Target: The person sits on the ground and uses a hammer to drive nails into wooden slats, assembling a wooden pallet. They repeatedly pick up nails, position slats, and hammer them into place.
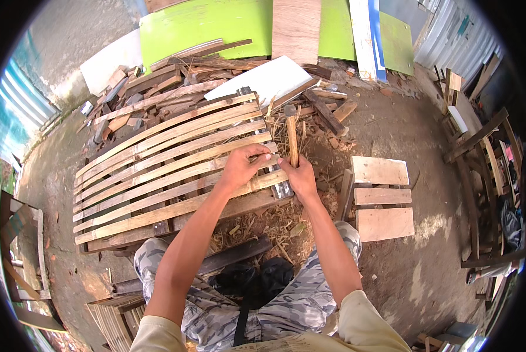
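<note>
A frame of bamboo slats [175, 149] lies before me, its several long strips side by side across dark crosspieces. My right hand [301, 179] is closed round the wooden handle of a hammer [293, 138], which stands upright with its dark head away from me. The right thumb and fingertips reach to the slats' right ends. My left hand [242, 167] is over the slats near the same ends, its fingers pinched together. Whatever is between those fingertips is too small to make out. Both hands are close to each other, above the dark crosspiece [282, 189] at the right.
Beyond the frame lies a heap of scrap wood [157, 85] with a white board [263, 82] on it. Green panels [204, 29] lean at the back. Short wooden boards [383, 196] lie on the ground at right. Wooden furniture frames [480, 176] stand further right.
</note>
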`<state>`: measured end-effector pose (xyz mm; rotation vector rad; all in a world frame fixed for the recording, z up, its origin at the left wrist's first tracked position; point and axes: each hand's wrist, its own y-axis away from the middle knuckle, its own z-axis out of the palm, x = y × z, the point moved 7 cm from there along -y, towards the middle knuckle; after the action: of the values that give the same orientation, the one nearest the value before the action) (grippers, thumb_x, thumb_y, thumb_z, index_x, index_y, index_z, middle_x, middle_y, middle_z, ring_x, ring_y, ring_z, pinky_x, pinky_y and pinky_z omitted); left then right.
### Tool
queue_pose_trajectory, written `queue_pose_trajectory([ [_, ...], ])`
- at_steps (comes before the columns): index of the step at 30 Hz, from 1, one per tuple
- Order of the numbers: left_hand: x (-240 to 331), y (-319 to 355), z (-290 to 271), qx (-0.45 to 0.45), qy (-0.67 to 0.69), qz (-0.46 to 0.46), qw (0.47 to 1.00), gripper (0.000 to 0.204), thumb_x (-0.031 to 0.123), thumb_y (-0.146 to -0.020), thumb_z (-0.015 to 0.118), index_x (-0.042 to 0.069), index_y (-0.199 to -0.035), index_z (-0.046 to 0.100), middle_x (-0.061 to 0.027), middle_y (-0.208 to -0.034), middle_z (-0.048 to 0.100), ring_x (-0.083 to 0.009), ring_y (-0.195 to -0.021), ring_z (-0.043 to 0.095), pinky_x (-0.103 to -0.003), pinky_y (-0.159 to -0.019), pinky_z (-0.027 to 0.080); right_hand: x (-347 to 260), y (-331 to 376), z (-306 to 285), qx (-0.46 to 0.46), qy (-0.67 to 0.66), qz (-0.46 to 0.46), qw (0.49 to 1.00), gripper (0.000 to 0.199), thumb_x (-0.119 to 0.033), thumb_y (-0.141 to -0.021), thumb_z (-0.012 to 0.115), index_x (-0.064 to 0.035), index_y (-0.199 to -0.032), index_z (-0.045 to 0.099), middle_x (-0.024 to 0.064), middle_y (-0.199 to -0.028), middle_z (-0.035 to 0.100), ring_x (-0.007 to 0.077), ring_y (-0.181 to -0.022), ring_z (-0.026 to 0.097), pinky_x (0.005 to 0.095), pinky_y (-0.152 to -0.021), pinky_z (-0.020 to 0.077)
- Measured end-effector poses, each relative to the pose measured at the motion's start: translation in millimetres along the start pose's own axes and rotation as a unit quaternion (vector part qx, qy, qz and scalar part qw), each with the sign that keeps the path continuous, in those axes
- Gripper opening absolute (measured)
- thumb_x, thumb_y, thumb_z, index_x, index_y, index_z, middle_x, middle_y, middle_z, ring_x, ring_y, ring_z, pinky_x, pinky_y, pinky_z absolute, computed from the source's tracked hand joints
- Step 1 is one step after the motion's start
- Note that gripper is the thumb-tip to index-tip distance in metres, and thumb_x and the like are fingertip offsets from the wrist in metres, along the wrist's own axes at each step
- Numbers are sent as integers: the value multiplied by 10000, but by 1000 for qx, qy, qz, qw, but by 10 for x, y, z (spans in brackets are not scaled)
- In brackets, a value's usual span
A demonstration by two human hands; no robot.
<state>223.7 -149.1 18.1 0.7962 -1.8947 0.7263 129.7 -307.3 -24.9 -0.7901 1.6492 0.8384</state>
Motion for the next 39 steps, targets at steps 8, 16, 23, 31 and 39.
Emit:
queue_pose_trajectory([
  [8,102,1,11,-2,-69,11,998,221,200,-937,740,23,-1069,729,-87,-1036,748,-191,-951,703,-344,-872,546,6,17,-13,11,17,2,1000,222,-217,-920,761,-27,-905,645,-22,-749,549,86,-677,468,290,-617,400],
  [16,91,-31,30,5,-78,19,997,242,206,-920,752,31,-1087,740,-77,-1122,750,-220,-1037,709,-361,-927,542,26,-43,1,5,59,-46,997,353,-312,-919,714,2,-1081,704,136,-770,676,223,-698,634,362,-701,504],
  [23,112,-8,15,2,-79,19,997,258,252,-905,761,46,-1061,761,-87,-1076,761,-236,-1009,716,-364,-909,546,-39,66,-33,27,83,-51,995,297,-248,-961,698,19,-1090,717,24,-723,613,101,-663,519,304,-619,451],
  [31,88,-5,10,-3,-50,-8,999,210,183,-904,778,30,-1048,767,-98,-1045,763,-178,-974,697,-344,-885,531,-29,134,-34,17,19,-80,996,292,-251,-1019,632,14,-1134,678,15,-825,625,100,-741,510,289,-693,463],
  [39,54,-28,33,-10,-81,33,996,225,236,-919,750,70,-1069,776,-132,-1047,740,-268,-972,689,-382,-877,535,90,62,-96,17,-62,-94,994,273,-202,-1060,568,62,-1119,609,157,-1070,734,177,-972,688,318,-885,545],
])
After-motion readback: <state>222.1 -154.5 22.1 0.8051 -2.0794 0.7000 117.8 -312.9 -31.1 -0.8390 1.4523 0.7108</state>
